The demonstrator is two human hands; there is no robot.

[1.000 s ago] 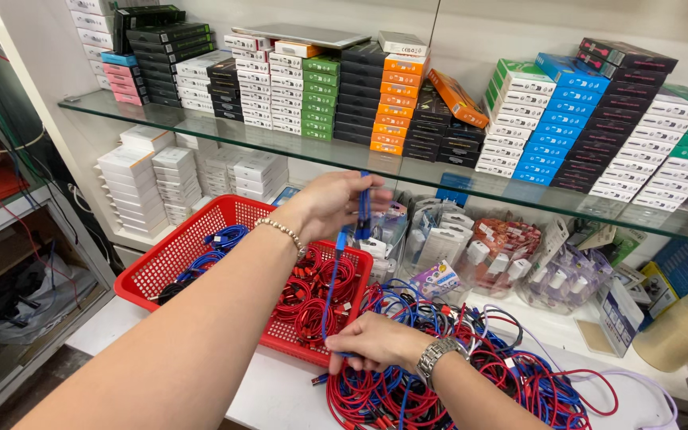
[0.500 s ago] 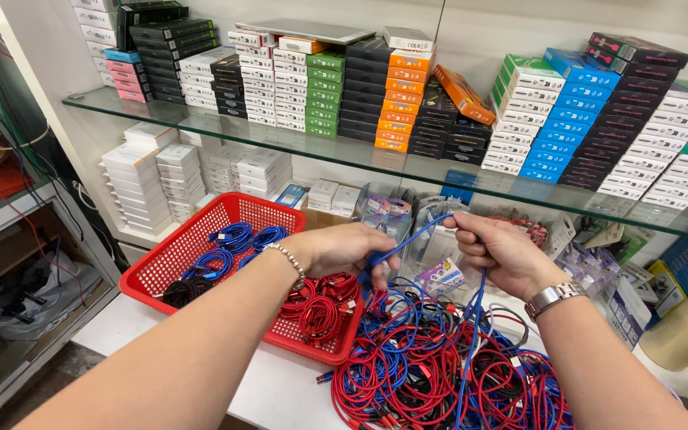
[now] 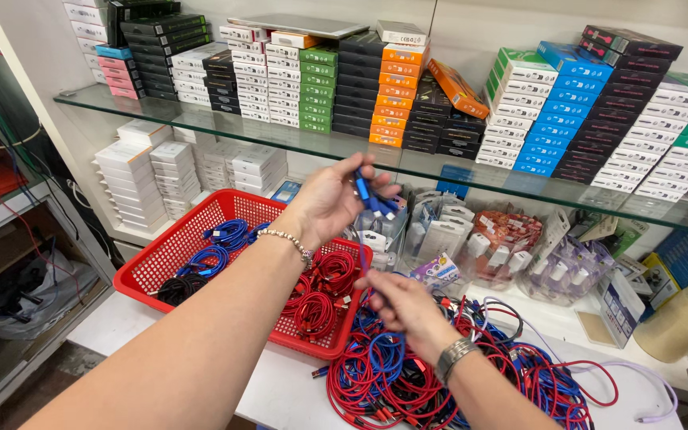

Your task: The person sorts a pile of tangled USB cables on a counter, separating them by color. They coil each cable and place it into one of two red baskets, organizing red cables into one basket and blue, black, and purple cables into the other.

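Observation:
My left hand [image 3: 333,197], with a bead bracelet at the wrist, is raised above the red basket [image 3: 201,231] and grips the plug ends of a blue cable [image 3: 370,195]. The cable hangs down to my right hand [image 3: 401,305], which wears a metal watch and pinches the cable lower down, just above a loose pile of red and blue cables [image 3: 439,370] on the white counter [image 3: 280,390]. Coiled blue cables [image 3: 218,247], red cables [image 3: 316,295] and a black one [image 3: 178,288] lie inside the basket.
A glass shelf [image 3: 296,142] above carries stacks of small boxes in white, black, green, orange and blue. Behind the pile lie clear bags of chargers [image 3: 511,247]. A roll of tan tape [image 3: 682,318] stands at the right. White boxes [image 3: 133,179] are stacked behind the basket.
My left hand has risen with the blue cable's ends. My right hand has dropped from beside it down toward the pile, sliding along the cable.

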